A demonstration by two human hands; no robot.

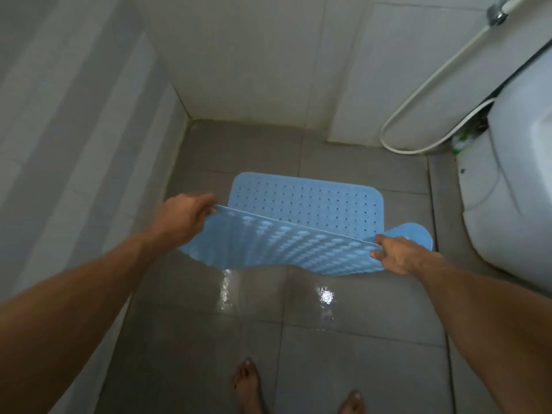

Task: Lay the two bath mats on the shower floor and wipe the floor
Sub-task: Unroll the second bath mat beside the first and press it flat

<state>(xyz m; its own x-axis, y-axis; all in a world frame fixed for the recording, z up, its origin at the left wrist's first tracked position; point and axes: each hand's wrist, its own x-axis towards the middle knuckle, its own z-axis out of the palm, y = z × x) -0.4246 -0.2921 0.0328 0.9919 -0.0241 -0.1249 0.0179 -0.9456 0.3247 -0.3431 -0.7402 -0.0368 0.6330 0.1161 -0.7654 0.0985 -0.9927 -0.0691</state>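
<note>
A light blue perforated bath mat [307, 198] lies flat on the grey tiled shower floor [209, 339], near the back wall. A second blue bath mat [286, 246] hangs in the air above the floor, its suction-cup underside turned toward me. My left hand [183, 215] pinches its upper left corner and my right hand [394, 255] pinches its upper right corner. The held mat's lower edge hangs close to the wet floor and hides the near edge of the flat mat.
White tiled walls close in on the left and at the back. A white toilet [513, 186] fills the right side, with a white hose [418, 94] looping down the wall beside it. Water glistens on the tiles in front of my bare feet [248, 383].
</note>
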